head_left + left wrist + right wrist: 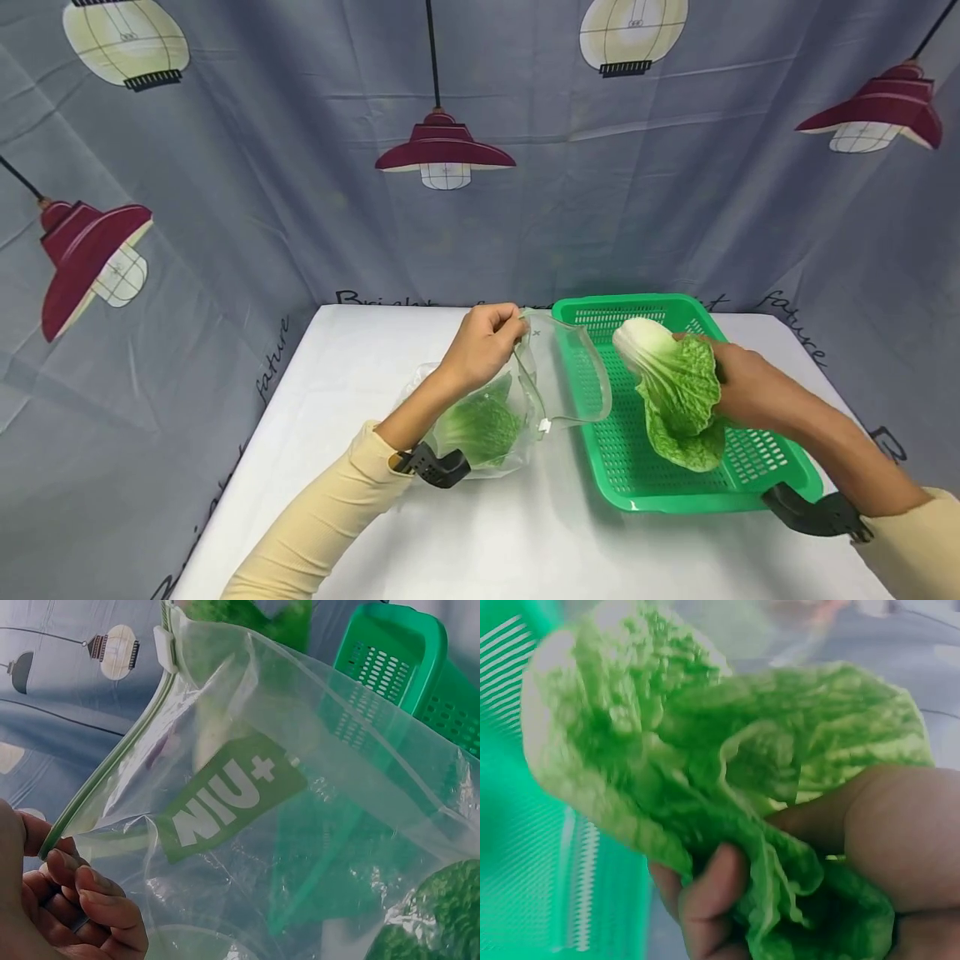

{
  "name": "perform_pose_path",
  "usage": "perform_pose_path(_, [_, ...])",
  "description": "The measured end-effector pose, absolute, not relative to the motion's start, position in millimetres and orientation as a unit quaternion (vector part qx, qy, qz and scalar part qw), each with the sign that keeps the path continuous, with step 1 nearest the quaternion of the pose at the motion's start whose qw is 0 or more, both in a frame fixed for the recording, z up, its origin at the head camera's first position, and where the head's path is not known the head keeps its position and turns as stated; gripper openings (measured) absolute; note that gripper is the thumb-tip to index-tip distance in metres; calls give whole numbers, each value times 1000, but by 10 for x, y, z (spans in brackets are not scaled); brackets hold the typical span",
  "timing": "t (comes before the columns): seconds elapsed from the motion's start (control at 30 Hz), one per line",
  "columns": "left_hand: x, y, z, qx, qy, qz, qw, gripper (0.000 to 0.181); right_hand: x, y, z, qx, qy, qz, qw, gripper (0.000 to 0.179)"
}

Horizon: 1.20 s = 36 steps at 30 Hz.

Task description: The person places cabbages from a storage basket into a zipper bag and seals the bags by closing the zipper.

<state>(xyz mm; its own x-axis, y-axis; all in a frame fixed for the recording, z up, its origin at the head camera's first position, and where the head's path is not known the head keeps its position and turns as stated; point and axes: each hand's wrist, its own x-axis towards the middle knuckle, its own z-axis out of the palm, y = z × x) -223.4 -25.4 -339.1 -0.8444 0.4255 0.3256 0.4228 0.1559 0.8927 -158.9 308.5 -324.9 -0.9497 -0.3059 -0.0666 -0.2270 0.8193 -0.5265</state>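
My left hand (pixel 489 343) pinches the green-edged rim of a clear zip bag (pixel 555 367), whose mouth gapes toward the right. Inside the bag lies a leafy green cabbage (pixel 480 423), resting on the table. A white slider sits on the bag's edge, and in the left wrist view the printed label NIU+ shows on its side. Over the green basket (pixel 708 502), my right hand (pixel 750 387) grips a napa cabbage (pixel 675 383), its white base pointing up and left toward the bag's mouth. Fingers and thumb wrap the leafy end in the right wrist view (pixel 727 787).
The basket stands on the right half of a white-covered table (pixel 480 550), just beside the bag. Behind and around the table hangs a grey-blue curtain (pixel 525 233) printed with lamps. Both wrists wear black camera mounts.
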Motion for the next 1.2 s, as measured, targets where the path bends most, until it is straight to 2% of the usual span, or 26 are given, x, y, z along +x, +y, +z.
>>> perform_pose_path(0.13, [-2243,-276,-3386,281,764,581,-5,34,-1496,3101,-2986,-186,911,-359,82,67])
perform_pose_path(0.27, [-2238,-307,-3368,271,767,581,-17,33,-1480,3055,-2813,-275,840,-449,132,67])
perform_pose_path(0.37, [-2233,-314,-3352,274,769,578,-20,33,-1521,2948,-2797,-327,793,-479,188,66])
perform_pose_path(0.5, [-2236,-324,-3332,294,766,572,-15,36,-1639,2708,-2895,-358,767,-484,222,63])
perform_pose_path(0.83, [-2212,-368,-3230,357,740,570,11,34,-1816,2148,-2943,-313,864,-361,161,45])
perform_pose_path(0.93, [-2189,-351,-3199,366,733,574,12,34,-1809,2053,-2977,-312,856,-377,168,46])
perform_pose_path(1.07, [-2163,-354,-3184,353,725,591,10,36,-1784,1959,-3084,-327,847,-387,158,57])
perform_pose_path(1.2, [-2150,-380,-3188,322,718,618,7,35,-1756,1967,-3201,-311,864,-376,125,61])
